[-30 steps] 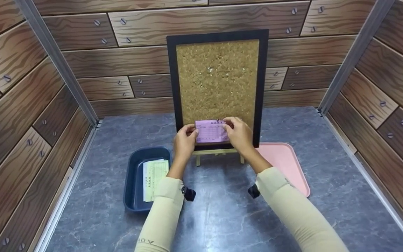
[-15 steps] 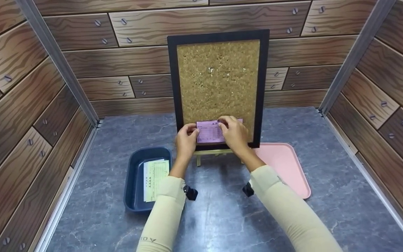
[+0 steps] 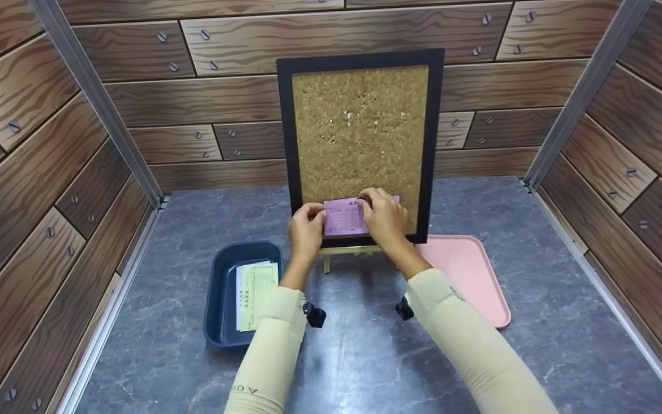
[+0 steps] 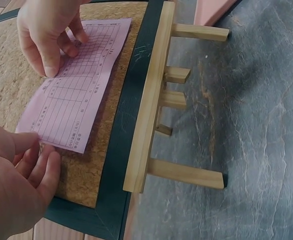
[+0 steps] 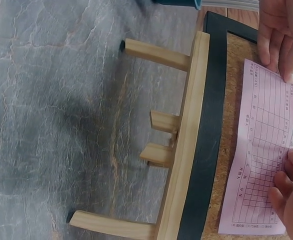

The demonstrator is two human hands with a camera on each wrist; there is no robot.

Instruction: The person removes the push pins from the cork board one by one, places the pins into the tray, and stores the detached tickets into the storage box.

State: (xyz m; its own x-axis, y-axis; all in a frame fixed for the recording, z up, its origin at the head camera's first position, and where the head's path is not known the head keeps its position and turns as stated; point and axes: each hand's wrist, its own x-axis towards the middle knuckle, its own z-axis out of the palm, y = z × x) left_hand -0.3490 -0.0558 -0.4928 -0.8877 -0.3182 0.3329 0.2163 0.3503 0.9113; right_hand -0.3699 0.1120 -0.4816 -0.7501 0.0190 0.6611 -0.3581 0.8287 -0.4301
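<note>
A pink-purple printed slip [image 3: 342,217] lies against the lower part of a black-framed cork board [image 3: 362,135]. My left hand [image 3: 306,230] pinches the slip's left end, with thumb and fingers at its upper corner in the left wrist view. My right hand [image 3: 385,218] has its fingers bent at the middle of the slip's upper edge, touching the paper. Whether something small is between those fingertips is hidden. The slip's right end shows past the right hand, and a slight wave runs through the paper [image 5: 256,155].
A wooden easel [image 4: 149,100] supports the board on the grey marbled table [image 3: 354,356]. At left stands a dark blue tray [image 3: 213,299] holding pale green and white slips [image 3: 256,296]. A pink tray [image 3: 474,276] lies at right, partly behind the right arm. Wood-patterned walls surround the table.
My right hand has moved left along the slip's upper edge from near its right part to the middle, baring the right end. The left hand stays at the left end.
</note>
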